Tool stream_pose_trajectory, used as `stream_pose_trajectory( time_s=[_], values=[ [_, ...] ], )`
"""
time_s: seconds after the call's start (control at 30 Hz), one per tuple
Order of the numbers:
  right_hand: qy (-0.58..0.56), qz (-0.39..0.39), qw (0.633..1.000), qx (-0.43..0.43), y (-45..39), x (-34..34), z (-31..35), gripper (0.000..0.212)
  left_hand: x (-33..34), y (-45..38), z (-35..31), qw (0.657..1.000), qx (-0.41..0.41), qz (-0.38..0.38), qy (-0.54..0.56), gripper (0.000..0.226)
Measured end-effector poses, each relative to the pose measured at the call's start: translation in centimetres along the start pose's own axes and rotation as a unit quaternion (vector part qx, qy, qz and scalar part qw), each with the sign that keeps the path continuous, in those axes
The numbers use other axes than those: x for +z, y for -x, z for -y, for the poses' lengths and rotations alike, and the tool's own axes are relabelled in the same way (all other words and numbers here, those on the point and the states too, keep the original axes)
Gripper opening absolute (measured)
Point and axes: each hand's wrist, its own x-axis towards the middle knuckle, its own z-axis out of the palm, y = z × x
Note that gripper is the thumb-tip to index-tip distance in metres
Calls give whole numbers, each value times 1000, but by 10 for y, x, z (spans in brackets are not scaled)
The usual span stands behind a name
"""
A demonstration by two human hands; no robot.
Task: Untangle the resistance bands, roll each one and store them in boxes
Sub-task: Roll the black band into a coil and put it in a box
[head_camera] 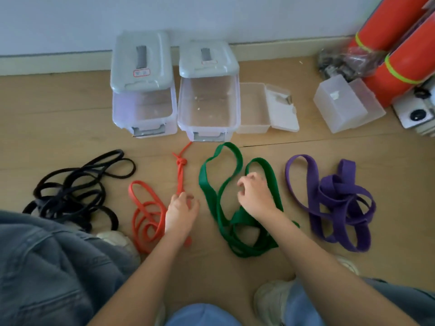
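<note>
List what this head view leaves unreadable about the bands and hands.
- Left hand: it covers the orange band there, so any grip is hidden.
- Right hand: fingers curled over the green band; contact unclear.
- Black bands: near end hidden by the knee; count unclear.
- Box lid label: too small.

Wood-look plank floor (329, 147) here, running up to a pale skirting board along the wall. Spread across it in a row — tangled black bands (70, 191) on the left, then the red band (146, 220) with a knot in its long tail, the green band (216, 191) and the purple band (336, 198). Behind them sit two clear storage boxes (207, 107) side by side with grey lids pushed back, a smaller open box (253, 109) touching the right one, and another frosted box (346, 107) tipped over further right. Orange rolled mats (400, 74) and a white device (416, 114) fill the corner — plus a crumpled plastic bag (341, 60).
</note>
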Motion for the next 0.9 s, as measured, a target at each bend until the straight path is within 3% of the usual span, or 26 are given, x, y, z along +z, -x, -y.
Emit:
stream_pose_trajectory(
  time_s=[0.17,0.27,0.37,0.43,0.5,0.6,0.7,0.8,0.9],
  values=[
    [-42,130,988,-67,-9,33,72,35,-28,-6,32,985,-124,-114,-23,35],
    [-72,202,974,-71,-19,63,98,47,-40,-15,53,966,-211,-150,25,43],
    [-56,274,954,-105,-24,90,118,58,-48,-27,80,971,-217,-57,79,49],
    [1,306,944,-125,-25,102,126,49,-51,-28,94,981,-186,9,63,44],
    [80,278,948,-135,-29,103,138,31,-60,-29,105,982,-176,-35,61,38],
    [173,148,965,-129,-43,94,171,22,-87,-42,116,972,-160,-156,67,40],
    [119,69,972,-191,-62,98,217,24,-119,-62,135,973,-137,-181,-49,49],
    [64,181,931,-310,-77,119,259,42,-147,-77,158,960,-179,-69,-204,37],
    [91,268,901,-328,-74,150,280,53,-168,-83,162,975,-158,-28,-154,19]
  ],
)
